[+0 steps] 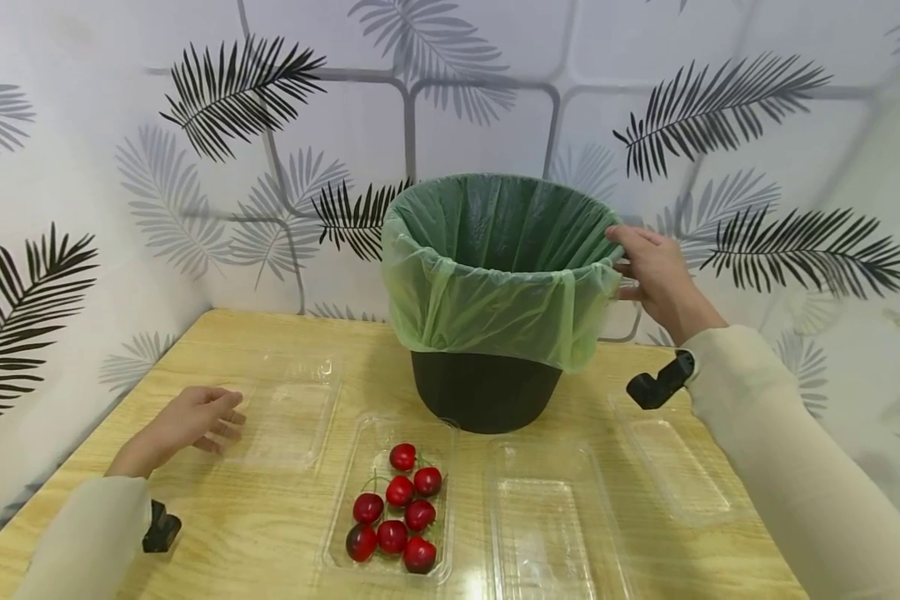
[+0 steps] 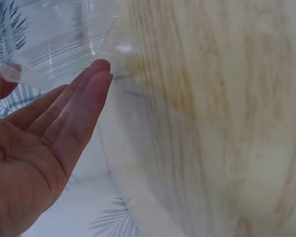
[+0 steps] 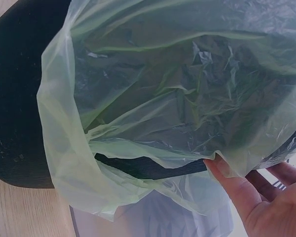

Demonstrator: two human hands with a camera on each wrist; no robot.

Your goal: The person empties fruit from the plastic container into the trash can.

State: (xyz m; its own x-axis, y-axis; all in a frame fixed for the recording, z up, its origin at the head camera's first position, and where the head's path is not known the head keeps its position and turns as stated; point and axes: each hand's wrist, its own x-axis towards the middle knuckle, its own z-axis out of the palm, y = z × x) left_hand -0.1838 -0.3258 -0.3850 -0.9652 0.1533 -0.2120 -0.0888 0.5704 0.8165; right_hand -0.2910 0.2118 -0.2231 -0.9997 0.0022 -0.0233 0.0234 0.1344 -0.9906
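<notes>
A black trash bin (image 1: 487,392) stands at the back of the wooden table, lined with a pale green trash bag (image 1: 487,312) folded over its rim. At the rim's right side my right hand (image 1: 656,271) pinches the bag; in the right wrist view a fingertip meets the bag's edge (image 3: 187,163) where the dark bin wall shows. On the left, my left hand (image 1: 191,421) is beside a clear plastic tray (image 1: 311,437), its fingers loosely extended. Whether those fingers touch the tray (image 2: 64,29) is unclear in the left wrist view.
Several red cherries (image 1: 393,535) lie in another clear tray (image 1: 337,533) at the front middle. Two more clear trays, one right of the cherries (image 1: 543,533) and one farther right (image 1: 678,467), sit on the table (image 1: 202,500). A leaf-patterned wall (image 1: 487,125) rises behind.
</notes>
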